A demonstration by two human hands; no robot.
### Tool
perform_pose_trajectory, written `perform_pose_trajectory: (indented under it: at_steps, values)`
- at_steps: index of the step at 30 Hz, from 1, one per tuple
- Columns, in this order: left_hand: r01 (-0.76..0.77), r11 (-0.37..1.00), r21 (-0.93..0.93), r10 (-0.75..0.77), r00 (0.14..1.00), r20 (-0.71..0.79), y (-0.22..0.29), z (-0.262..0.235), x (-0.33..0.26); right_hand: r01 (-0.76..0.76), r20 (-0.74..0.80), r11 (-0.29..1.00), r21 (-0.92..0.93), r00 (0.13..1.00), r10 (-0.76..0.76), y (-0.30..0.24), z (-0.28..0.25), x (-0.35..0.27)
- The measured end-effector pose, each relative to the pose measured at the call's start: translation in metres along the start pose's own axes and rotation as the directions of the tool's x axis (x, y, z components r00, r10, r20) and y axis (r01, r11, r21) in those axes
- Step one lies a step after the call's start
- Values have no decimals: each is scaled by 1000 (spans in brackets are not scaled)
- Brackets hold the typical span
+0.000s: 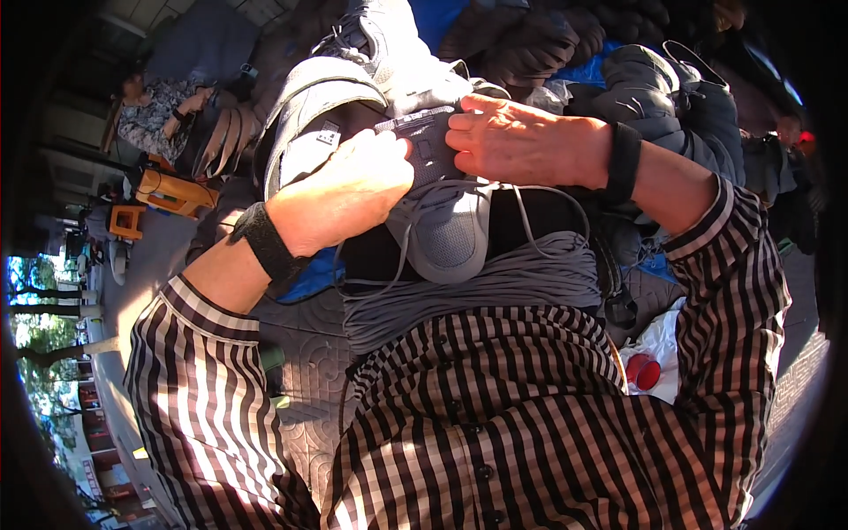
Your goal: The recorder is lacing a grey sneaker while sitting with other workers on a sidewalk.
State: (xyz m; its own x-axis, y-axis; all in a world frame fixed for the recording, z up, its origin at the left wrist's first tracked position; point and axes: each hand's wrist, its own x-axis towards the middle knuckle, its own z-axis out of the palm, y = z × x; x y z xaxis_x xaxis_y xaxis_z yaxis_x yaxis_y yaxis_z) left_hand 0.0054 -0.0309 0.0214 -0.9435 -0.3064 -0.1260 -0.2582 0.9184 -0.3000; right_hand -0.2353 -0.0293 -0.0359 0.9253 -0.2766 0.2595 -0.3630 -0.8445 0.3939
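A grey mesh shoe [448, 231] lies toe toward me on my lap, its tongue [427, 146] showing between my hands. My left hand [353, 190] is closed at the left edge of the shoe's opening, the fingers curled under. At the opposite edge, my right hand [521, 141] has its fingers bent and pressed together. What either set of fingertips pinches is hidden. A thin grey shoelace [523, 216] crosses the lower part of the opening and loops out on both sides. Across my lap, below the toe, stretches a thick bundle of grey shoelaces [468, 287].
More grey shoes [380, 35] are heaped just beyond my hands, with another pile [640, 88] at the right. Blue plastic sheeting [314, 278] shows beneath. A white bag with a red round object [643, 371] lies right. Farther left, a person [163, 115] sits near orange stools [172, 193].
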Motion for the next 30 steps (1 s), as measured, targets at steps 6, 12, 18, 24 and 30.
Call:
perform_pose_trajectory:
  at_steps: [6, 12, 18, 24, 30]
  values:
    - [-49, 999, 1, 48, 985, -167, -4, 16, -6, -9, 26, 999, 38, 1000, 8, 1, 5, -5]
    - [-16, 999, -31, 8, 974, -226, 5, 6, -8, 17, 129, 999, 32, 991, -21, 2, -6, 4]
    - [-4, 993, 116, 24, 985, -172, 2, 7, -11, -3, 106, 992, 128, 994, -11, 7, -10, 10]
    - [21, 1000, -20, -23, 996, -86, -7, 17, -4, 13, -50, 930, 367, 999, 6, 21, 6, 6]
    - [84, 994, -71, -89, 994, -69, -9, 25, -8, -48, 42, 942, 333, 998, 36, 11, 6, 12]
